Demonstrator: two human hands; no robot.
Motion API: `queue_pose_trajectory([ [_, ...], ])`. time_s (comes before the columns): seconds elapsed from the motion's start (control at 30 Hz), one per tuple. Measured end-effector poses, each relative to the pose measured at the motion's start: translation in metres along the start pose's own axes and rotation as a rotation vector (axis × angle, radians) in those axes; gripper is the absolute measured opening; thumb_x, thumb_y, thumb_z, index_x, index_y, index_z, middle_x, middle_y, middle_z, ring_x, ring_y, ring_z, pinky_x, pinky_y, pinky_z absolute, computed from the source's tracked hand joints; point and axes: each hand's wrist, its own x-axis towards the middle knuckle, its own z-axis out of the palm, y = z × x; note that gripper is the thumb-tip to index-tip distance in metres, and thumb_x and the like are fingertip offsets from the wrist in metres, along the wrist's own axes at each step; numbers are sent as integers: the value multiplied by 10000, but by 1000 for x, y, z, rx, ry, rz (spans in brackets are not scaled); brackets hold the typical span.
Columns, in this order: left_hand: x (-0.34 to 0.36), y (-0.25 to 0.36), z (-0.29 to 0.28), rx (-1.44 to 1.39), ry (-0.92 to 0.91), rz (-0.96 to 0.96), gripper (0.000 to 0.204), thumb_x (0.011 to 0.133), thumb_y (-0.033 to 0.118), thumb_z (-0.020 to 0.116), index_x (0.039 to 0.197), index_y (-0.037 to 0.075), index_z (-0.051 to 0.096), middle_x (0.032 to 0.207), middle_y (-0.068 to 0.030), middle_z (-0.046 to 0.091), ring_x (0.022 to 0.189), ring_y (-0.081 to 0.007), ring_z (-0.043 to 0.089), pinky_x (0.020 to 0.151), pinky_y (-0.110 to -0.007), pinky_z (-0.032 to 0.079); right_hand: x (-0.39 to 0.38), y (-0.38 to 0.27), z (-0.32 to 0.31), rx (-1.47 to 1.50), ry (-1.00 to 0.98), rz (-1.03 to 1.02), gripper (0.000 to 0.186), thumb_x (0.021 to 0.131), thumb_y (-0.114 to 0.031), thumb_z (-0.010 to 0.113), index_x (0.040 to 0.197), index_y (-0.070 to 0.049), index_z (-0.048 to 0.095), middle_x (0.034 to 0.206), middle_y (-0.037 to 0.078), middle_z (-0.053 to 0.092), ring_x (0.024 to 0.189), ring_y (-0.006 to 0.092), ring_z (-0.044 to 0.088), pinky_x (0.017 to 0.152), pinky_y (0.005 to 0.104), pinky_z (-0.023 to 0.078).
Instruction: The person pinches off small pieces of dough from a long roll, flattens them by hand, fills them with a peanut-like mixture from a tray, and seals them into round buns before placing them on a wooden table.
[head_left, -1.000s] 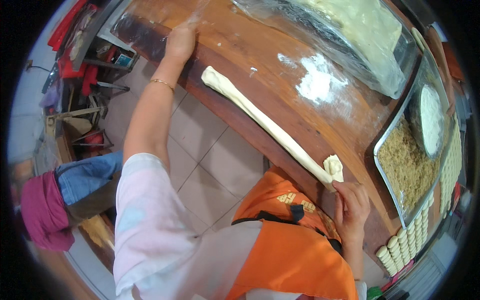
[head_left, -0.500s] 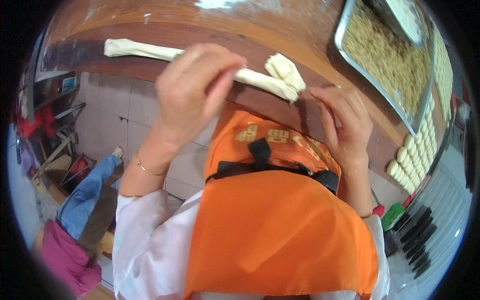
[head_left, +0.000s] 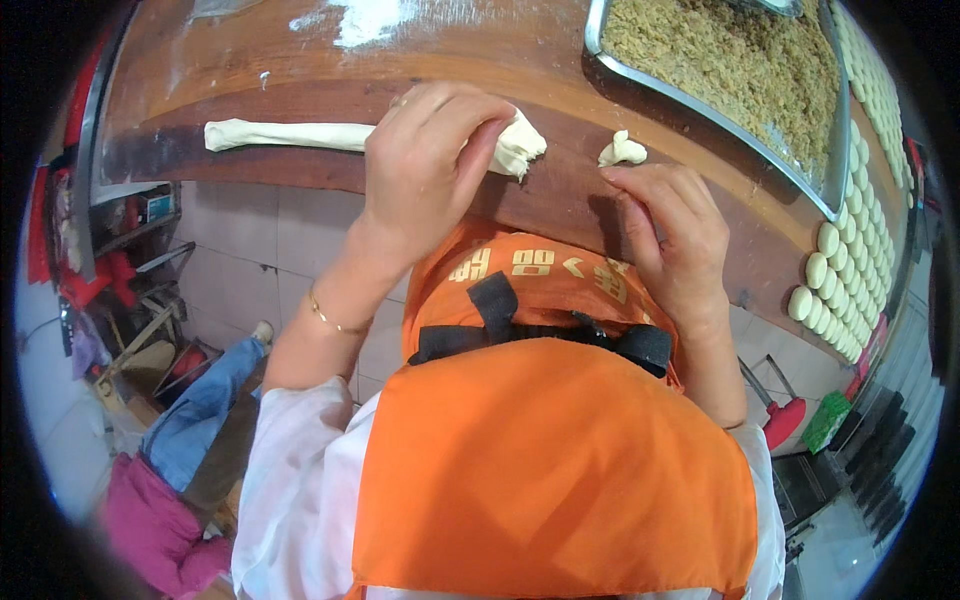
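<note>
Dough rope (head_left: 285,135), one, held in curled left hand (head_left: 425,165); right hand (head_left: 678,222), partly spread, empty, just beside one small dough piece (head_left: 624,151).

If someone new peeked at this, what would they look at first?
Probably the big orange apron, low in the middle. Next, the pale dough rope along the table's near edge, under the left hand, with a small lump by the right hand. Then the tray of brown crumbs, upper right.
</note>
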Motion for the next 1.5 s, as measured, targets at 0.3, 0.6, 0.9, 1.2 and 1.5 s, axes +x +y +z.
queue_pose_trajectory([
  [0.3, 7, -7, 14, 121, -339, -161, 107, 824, 51, 699, 928, 43, 675, 851, -124, 666, 814, -314, 651, 709, -399, 513, -12, 7, -6, 16, 43, 38, 215, 777, 10, 701, 978, -69, 703, 897, 82, 669, 828, 288, 637, 745, 375, 511],
  [0.6, 59, -34, 73, 309, -193, -151, 319, 955, 138, 550, 1217, -41, 583, 1271, -224, 586, 1178, -368, 560, 990, -429, 447, -6, 14, -11, 23, 63, 40, 208, 787, 10, 693, 982, -62, 701, 912, 96, 673, 845, 294, 647, 746, 373, 520],
  [0.9, 57, -37, 89, 448, -360, 84, 579, 941, 271, 542, 1403, -58, 423, 1510, -209, 377, 1479, -338, 249, 1192, -532, 149, -5, 17, -35, 25, 149, 45, 205, 792, 15, 670, 983, -56, 696, 908, 98, 670, 824, 303, 635, 729, 390, 509],
  [1.2, 59, -23, 70, 447, -389, 49, 621, 961, 263, 525, 1457, -54, 326, 1541, -227, 318, 1489, -353, 205, 1213, -520, 68, -10, 7, -50, 6, 139, -2, 222, 784, 7, 677, 996, -59, 687, 923, 92, 668, 855, 309, 631, 748, 393, 508],
  [1.5, 28, -1, 10, 308, -669, -4, 340, 871, 102, 626, 1205, 37, 608, 1059, -178, 565, 1006, -366, 581, 868, -470, 481, -33, 17, -44, 33, 103, 76, 189, 812, -11, 680, 995, -57, 688, 934, 102, 671, 864, 307, 636, 748, 397, 508],
])
